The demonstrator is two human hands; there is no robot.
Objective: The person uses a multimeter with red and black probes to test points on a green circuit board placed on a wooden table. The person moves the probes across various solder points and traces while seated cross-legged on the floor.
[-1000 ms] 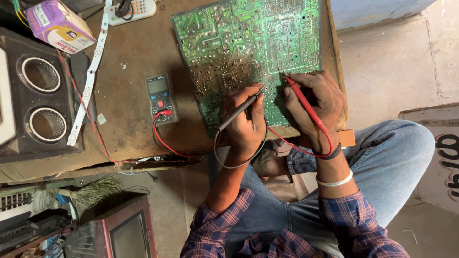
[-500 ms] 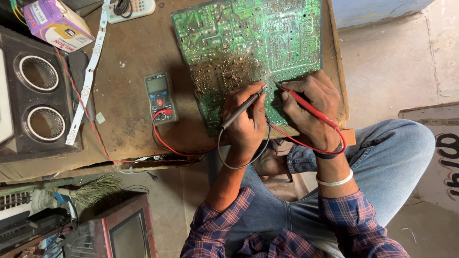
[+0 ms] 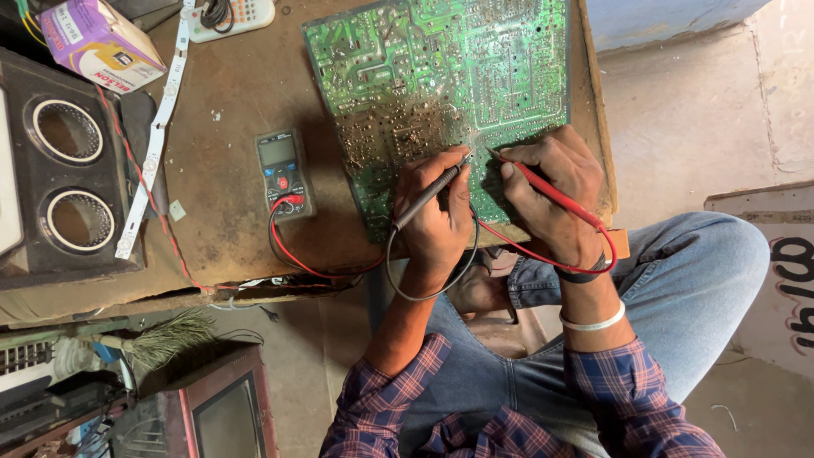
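The left hand [image 3: 437, 208] was closed in a pen-style grip on the black probe [image 3: 428, 188]. The right hand [image 3: 551, 191] was closed the same way on the red probe [image 3: 547, 188]. Both hands rested on the near edge of the green circuit board [image 3: 441, 76], which lay flat on the brown table [image 3: 229, 110] with its solder side up.

The long axis of the black probe ran from lower left to upper right; that of the red probe ran from lower right to upper left. The two tips converged on the same small area of the board, just beyond the fingers and between the two hands. They stood very near each other, but contact with the solder pads could not be confirmed at this size. Both hands were equally close to that area.

The multimeter [image 3: 282, 174] lay on the table to the left of the board, well apart from the hands, with its screen facing up. The red lead [image 3: 322, 270] looped from the meter along the table edge toward the hands. The black lead [image 3: 424, 293] hung in a loop below the left wrist.

A dark speaker box [image 3: 64, 170] stood at the far left of the table.
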